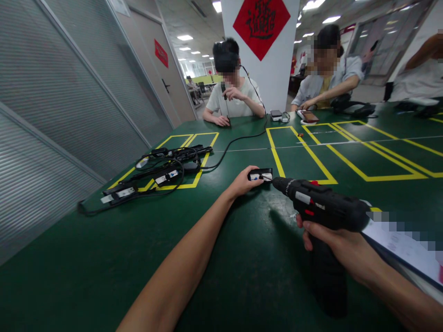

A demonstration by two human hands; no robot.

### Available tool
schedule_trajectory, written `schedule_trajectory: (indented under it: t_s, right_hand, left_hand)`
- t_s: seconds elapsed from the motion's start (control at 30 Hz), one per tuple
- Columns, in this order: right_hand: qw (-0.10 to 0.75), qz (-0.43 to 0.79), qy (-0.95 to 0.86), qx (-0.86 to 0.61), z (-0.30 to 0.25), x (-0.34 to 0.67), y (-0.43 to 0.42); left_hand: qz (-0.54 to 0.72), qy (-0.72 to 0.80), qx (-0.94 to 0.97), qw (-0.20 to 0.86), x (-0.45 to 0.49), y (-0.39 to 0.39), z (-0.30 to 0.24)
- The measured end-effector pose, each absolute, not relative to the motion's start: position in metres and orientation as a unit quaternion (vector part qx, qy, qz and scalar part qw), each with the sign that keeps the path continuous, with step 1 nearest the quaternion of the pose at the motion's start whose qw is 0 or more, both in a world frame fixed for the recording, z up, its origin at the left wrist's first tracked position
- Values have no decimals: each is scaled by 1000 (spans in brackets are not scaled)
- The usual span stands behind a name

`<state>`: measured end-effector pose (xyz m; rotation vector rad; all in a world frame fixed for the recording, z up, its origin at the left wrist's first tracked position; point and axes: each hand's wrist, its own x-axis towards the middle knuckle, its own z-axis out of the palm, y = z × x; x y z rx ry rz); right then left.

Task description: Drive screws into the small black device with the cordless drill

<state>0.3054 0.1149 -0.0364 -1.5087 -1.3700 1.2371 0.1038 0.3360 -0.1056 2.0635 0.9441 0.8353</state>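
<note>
My right hand (325, 235) is wrapped round the handle of a black cordless drill (321, 203) with red accents. The drill points left, and its bit reaches a small black-and-white rectangular part (268, 173) on the green table. With its fingers closed on the near left side of that part, my left hand (245, 182) holds it against the tabletop. Whether the bit sits in a screw there is too small to tell. Part of the drill's trigger area is covered by my right fingers.
Black power strips and cables (169, 168) lie in a heap at the left. Yellow tape rectangles (301, 180) mark the green table (214, 295). Papers (404, 244) lie at right. Across the table, one person (238, 92) holds a screwdriver-like tool; another person (328, 83) sits beside a phone.
</note>
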Motion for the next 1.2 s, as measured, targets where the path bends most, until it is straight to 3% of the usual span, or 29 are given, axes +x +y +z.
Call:
schedule_trajectory:
  t_s: [1.2]
  right_hand:
    - [376, 492, -521, -587, -42, 307, 118]
  left_hand:
    - [321, 372, 793, 361, 103, 335, -105]
